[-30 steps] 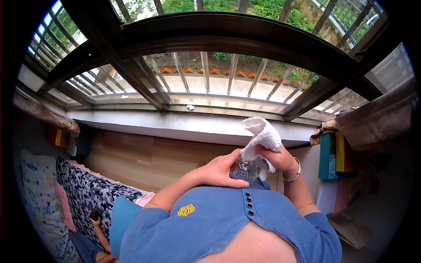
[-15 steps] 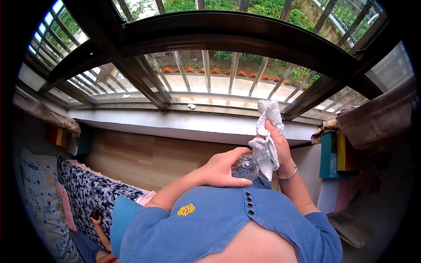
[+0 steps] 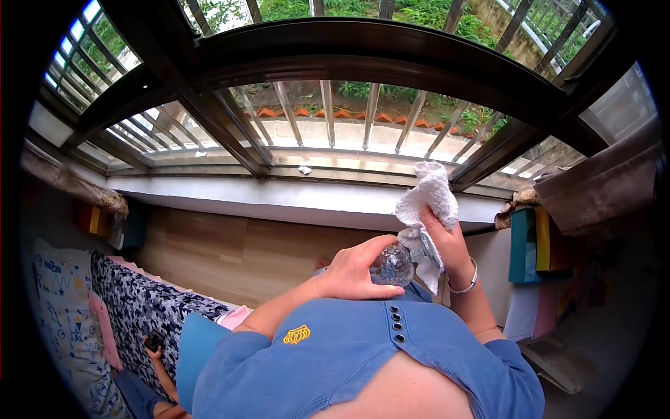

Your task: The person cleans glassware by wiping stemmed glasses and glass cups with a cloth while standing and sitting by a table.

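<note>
In front of my chest, my left hand (image 3: 356,271) is closed round a clear, round glass vessel (image 3: 393,265) with a textured surface; its exact kind I cannot make out. A white terry cloth (image 3: 434,192) is bunched in my right hand (image 3: 449,244), its upper end standing above my fingers. The cloth's lower end hangs beside the right edge of the glass, close to it or touching it. A bracelet circles my right wrist.
Ahead runs a white window sill (image 3: 293,202) under dark-framed windows with bars outside. At lower left, another person's hand (image 3: 155,351) holds a dark device beside a patterned bed (image 3: 139,293). Coloured folders (image 3: 522,244) stand at right, near a brown curtain (image 3: 600,188).
The cloth has shifted in my right hand, and its upper part now spreads wider. The glass has turned, showing more of its round face. My left hand has barely moved.
</note>
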Action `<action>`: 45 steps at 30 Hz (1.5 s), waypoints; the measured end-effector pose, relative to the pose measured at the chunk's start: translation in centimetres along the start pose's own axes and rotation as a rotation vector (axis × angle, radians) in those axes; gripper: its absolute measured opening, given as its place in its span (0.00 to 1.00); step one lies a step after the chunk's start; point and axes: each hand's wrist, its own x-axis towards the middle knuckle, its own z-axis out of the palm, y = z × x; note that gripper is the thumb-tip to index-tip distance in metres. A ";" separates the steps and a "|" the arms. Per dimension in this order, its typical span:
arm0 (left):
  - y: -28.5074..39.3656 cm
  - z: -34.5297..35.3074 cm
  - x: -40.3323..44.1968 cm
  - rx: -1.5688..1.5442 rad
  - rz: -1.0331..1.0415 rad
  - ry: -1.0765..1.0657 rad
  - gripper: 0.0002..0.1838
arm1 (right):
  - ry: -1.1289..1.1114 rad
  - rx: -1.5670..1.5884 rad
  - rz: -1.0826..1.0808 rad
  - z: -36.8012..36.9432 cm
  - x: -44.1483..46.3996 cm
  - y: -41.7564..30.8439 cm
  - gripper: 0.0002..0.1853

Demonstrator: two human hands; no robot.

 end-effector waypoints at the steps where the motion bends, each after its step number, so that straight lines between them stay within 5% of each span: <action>1: -0.1 0.0 0.0 -0.001 0.000 0.001 0.41 | -0.001 -0.001 0.001 0.0 -0.3 0.1 0.17; 5: -0.1 -0.2 0.0 -0.005 -0.021 -0.011 0.40 | 0.019 -0.180 0.022 -0.1 -1.5 -0.9 0.15; 8: -0.7 0.4 0.1 -0.078 -0.093 -0.008 0.38 | -0.265 -0.421 -0.202 -0.6 -1.7 -1.0 0.19; 14: -1.7 1.4 0.0 -0.329 -0.153 -0.067 0.25 | -0.334 -1.019 -0.559 0.8 -1.0 -2.8 0.11; 19: -1.8 1.4 0.3 -0.290 -0.081 -0.116 0.23 | -0.420 -1.133 -0.561 0.9 -0.5 -1.8 0.13; 21: -2.8 2.6 0.0 -0.423 -0.099 0.006 0.24 | -0.366 -0.943 -0.613 1.1 0.0 -0.9 0.10; 23: -3.8 2.4 -0.2 -0.296 -0.331 -0.140 0.28 | -0.323 -0.738 -0.487 0.9 0.2 -0.5 0.14; 25: -2.4 1.9 -0.1 -0.349 -0.240 -0.050 0.34 | -0.210 -0.192 0.017 0.8 0.0 -0.6 0.13; 29: -2.5 2.0 -0.2 -0.336 -0.208 -0.030 0.37 | -0.106 0.358 0.114 -0.3 0.8 1.0 0.15; 33: -2.4 1.8 -0.1 -0.332 -0.164 -0.004 0.38 | 0.000 0.237 0.171 -0.1 0.6 0.4 0.14; 37: -1.4 0.9 -0.1 -0.171 -0.131 0.000 0.39 | -0.135 -0.071 0.155 -1.0 -0.5 0.4 0.22; 45: -0.2 0.4 0.6 -0.016 -0.013 -0.063 0.40 | -0.208 0.004 0.101 -1.0 -0.6 -0.2 0.22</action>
